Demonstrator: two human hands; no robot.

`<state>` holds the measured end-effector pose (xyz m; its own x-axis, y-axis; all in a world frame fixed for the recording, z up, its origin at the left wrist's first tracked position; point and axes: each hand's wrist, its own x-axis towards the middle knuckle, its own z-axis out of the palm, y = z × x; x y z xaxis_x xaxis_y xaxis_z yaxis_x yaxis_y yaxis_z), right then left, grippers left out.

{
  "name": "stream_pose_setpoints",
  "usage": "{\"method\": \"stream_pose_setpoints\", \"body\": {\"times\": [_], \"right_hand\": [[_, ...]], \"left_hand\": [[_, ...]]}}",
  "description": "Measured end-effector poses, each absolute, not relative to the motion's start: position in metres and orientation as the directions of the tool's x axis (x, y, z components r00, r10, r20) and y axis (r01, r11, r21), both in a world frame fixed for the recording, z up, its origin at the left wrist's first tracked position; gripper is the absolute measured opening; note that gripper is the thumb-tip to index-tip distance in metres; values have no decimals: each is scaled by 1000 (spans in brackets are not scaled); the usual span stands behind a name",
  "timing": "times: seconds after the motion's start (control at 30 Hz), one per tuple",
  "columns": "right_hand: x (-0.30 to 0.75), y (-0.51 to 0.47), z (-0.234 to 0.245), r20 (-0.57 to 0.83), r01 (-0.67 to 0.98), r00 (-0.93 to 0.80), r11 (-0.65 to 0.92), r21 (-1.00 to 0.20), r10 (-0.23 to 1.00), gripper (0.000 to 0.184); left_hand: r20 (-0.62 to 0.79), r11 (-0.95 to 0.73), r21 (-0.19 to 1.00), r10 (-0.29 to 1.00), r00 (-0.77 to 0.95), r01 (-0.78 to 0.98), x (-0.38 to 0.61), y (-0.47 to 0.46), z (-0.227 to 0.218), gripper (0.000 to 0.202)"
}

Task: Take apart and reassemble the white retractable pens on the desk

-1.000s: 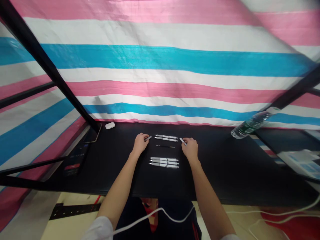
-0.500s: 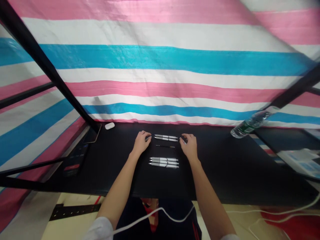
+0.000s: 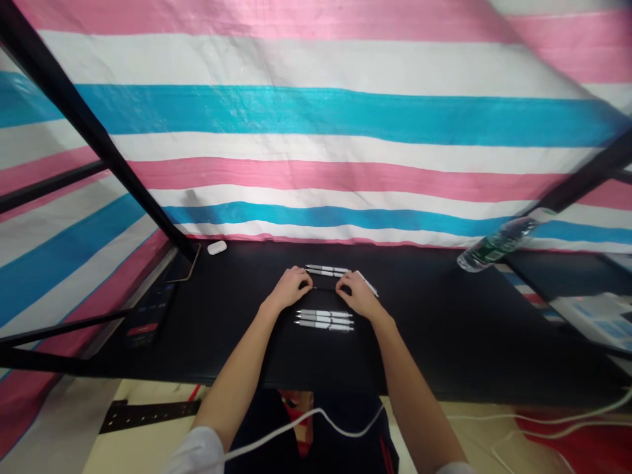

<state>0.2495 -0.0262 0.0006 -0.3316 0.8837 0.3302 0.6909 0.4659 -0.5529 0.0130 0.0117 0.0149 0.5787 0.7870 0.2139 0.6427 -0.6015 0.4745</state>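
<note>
A thin dark pen refill [image 3: 326,289] lies crosswise between my hands on the black table. The fingertips of my left hand [image 3: 290,288] are pinched at its left end. My right hand [image 3: 363,297] pinches the other end with thumb and finger. A white pen barrel [image 3: 368,284] slants along the far side of my right hand; whether the hand also touches it is unclear. Just beyond the refill lie two white-and-grey pens [image 3: 326,270], their right ends close to my right fingers. Nearer to me, several similar pens [image 3: 324,320] lie side by side.
A white case [image 3: 216,247] and a phone-like device [image 3: 186,264] are at the far left. A dark box [image 3: 148,319] lies nearer on that side. To the right, a clear bottle [image 3: 501,242] leans by the black frame. A white cable [image 3: 316,415] crosses over my lap.
Both hands have moved inward and slightly nearer to me, onto the ends of the refill. The white barrel, earlier at my right fingers, now shows behind that hand.
</note>
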Motion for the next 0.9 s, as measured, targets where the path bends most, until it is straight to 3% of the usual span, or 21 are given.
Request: {"method": "stream_pose_setpoints", "body": {"times": [0.07,0.17,0.23,0.3,0.4,0.53,0.7,0.9], "right_hand": [[247,-28,5,337,663,-285,438,-606,897,9],[243,-28,7,300,512,-80,297,-806,951,10],[239,-25,5,228,265,55,206,-942,972,16],[236,-22,1,148,-21,121,152,-988,982,22],[230,-18,-3,44,-314,137,85,-945,990,26],[226,-19,-2,-18,-476,110,36,-879,994,30],[223,-23,5,-34,-568,49,0,-823,998,30],[229,-18,-2,-20,-596,119,55,-801,993,27]], "left_hand": [[248,-594,538,790,561,598,14,11,16,10],[294,-536,674,826,480,509,15,10,17,11],[296,-456,782,872,391,426,18,9,17,13],[264,-357,886,914,309,296,23,8,16,17],[194,-215,975,952,236,64,33,6,13,23],[122,-105,989,974,191,-100,42,3,12,26],[105,-85,991,973,206,-105,43,3,14,27],[122,-113,990,986,115,-80,38,8,13,33]]}}
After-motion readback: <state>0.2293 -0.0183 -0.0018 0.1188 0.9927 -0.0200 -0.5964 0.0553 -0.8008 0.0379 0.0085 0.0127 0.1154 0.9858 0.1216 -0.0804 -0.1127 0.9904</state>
